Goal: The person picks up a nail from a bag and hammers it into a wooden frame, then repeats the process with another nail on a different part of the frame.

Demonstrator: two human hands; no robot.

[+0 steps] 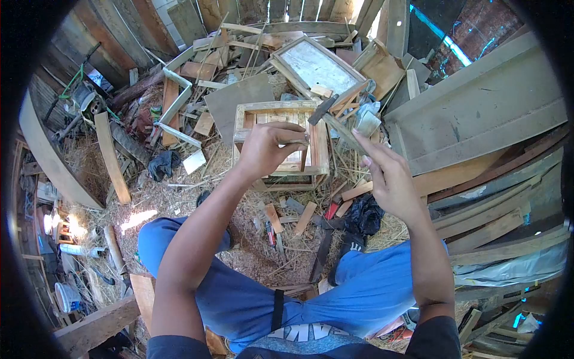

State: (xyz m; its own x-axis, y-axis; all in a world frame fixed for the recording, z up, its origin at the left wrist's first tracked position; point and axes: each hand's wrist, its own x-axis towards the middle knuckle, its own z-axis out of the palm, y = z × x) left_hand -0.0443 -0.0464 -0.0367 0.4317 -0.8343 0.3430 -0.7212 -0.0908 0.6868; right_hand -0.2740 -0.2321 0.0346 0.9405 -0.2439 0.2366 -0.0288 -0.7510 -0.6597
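Observation:
My right hand (387, 179) grips a hammer (344, 130) by its wooden handle, fingers partly stretched along it. The dark hammer head (323, 110) hangs above the right side of a small wooden frame (242, 112), which has slats inside and stands on the ground in front of me. Over the middle of that frame, my left hand (270, 148) is closed in a pinch, its fingertips close to the hammer head. What sits between those fingertips is too small to make out. A narrow brown strip of wood (304, 157) shows just below them.
Scrap boards and a pale framed panel (320, 63) pile up behind the frame. A large wooden panel (478, 107) leans at right. Near my feet lie a red-handled tool (271, 234), wood offcuts (305, 219) and a black plastic bag (365, 216). Straw and shavings cover the floor.

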